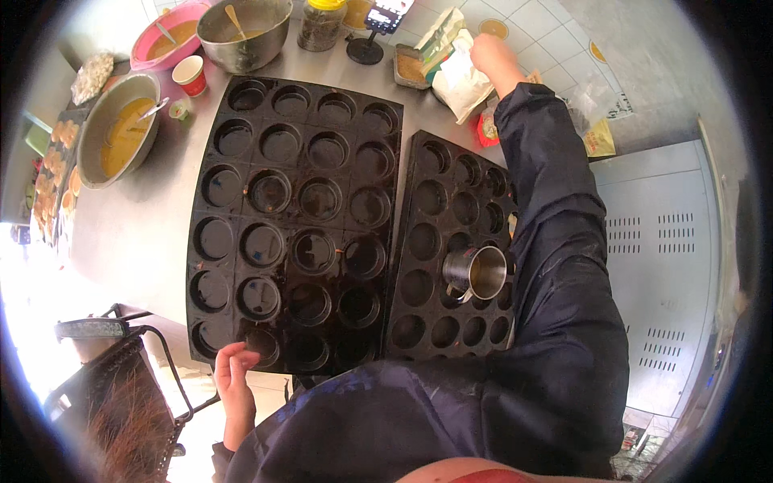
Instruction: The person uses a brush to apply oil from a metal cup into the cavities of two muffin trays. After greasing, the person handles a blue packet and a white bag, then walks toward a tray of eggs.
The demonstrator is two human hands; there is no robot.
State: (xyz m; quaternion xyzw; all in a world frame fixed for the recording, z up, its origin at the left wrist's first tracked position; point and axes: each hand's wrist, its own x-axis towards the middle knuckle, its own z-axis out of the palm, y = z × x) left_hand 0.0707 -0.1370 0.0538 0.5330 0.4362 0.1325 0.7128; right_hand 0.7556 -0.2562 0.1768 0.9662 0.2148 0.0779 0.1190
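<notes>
My right hand (496,59) reaches to the back of the table, its fingers curled at the top of a white bag (462,84). The fingertips are partly hidden there. Low at the left, my left hand (235,377) is raised with loosely bent fingers and holds nothing. It overlaps the near left corner of a large dark baking tray (287,163) with rows of round wells, which look greasy. A smaller dark tray (430,220) lies to its right, partly covered by my right sleeve. On that tray a steel cup (474,273) lies tipped, its mouth facing me.
Several bowls stand back left: a metal bowl of yellow liquid (124,136), a pink basin (166,39) and a deep metal bowl (244,39). Nearby are a red paper cup (189,76), a lidded jar (322,27) and a phone stand (365,49). A chair (127,386) is left, a metal cabinet (655,265) right.
</notes>
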